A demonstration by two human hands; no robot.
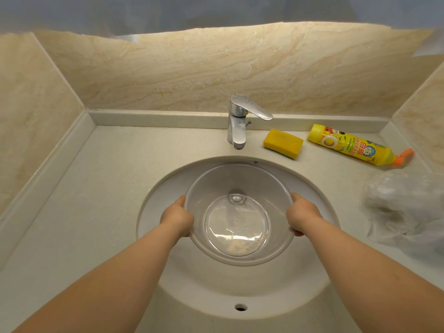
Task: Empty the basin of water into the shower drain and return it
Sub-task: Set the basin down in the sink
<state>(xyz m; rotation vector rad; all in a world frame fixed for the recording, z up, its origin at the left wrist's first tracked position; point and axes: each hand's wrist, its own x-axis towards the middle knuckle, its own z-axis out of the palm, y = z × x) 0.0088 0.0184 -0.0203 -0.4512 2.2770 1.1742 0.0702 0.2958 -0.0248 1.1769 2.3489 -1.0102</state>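
1. Far left: beige marble-look wall tiles [36,111], meeting a pale speckled counter [96,188] at a raised lip.
2. Sunk into the counter: a round white sink [163,188], overflow hole [240,308] in its near wall.
3. Left hand [179,218]: curled around the left rim of a clear plastic basin [276,188], thumb on top of the rim, fingers tucked under and hidden.
4. Basin: inside the sink bowl, held at both sides, tilted slightly toward the viewer; whether resting on the sink or lifted just off it, cannot tell. Only a thin film and a few droplets of water visible on its flat bottom; sink drain [236,199] showing through the clear wall.
5. Behind the sink, centre: chrome tap [236,126], lever turned toward the right, spout over the sink's far edge.
6. Right hand [301,213]: closed on the basin's right rim in the same way, thumb over, fingers beneath.
7. Right of the tap: yellow sponge [283,143] flat on the counter.
8. Further right: yellow detergent bottle [353,146] lying on its side, orange cap pointing right.
9. Far right, near edge: crumpled clear plastic bag [403,207] on the counter.
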